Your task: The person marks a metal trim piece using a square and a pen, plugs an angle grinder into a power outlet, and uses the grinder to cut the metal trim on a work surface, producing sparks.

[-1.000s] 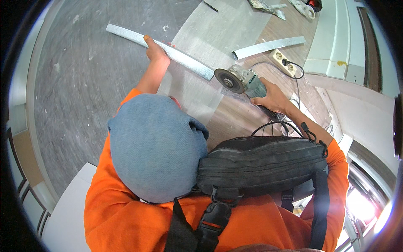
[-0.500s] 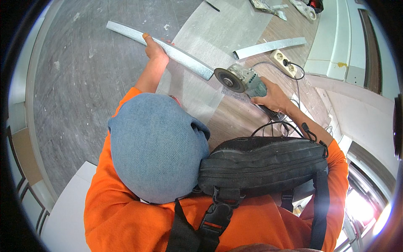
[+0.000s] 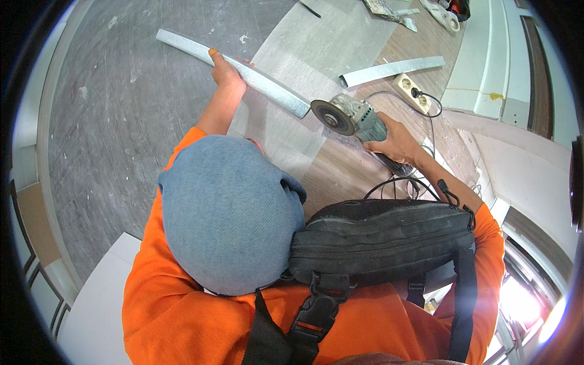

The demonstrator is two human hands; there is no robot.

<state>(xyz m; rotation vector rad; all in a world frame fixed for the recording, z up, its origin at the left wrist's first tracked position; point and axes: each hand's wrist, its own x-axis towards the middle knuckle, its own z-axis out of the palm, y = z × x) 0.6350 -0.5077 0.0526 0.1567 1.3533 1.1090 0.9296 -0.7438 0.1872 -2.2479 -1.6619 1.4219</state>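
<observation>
My left hand is closed round a long silver metal channel that slants from the upper left down to the middle. My right hand grips a grey-green angle grinder. The grinder's dark disc is beside the channel's lower right end; whether they touch I cannot tell. A shorter silver channel lies beyond the grinder, next to a cream power strip with a black plug and cable. My denim-covered knee hides part of my left arm.
A black bag hangs at my front. The floor has grey and wood-look surfaces. Crumpled material, a white item and a thin dark strip lie at the top. White panels stand at right, a white board at lower left.
The channel in my left hand has shifted very slightly. My hands and the grinder are otherwise almost unmoved.
</observation>
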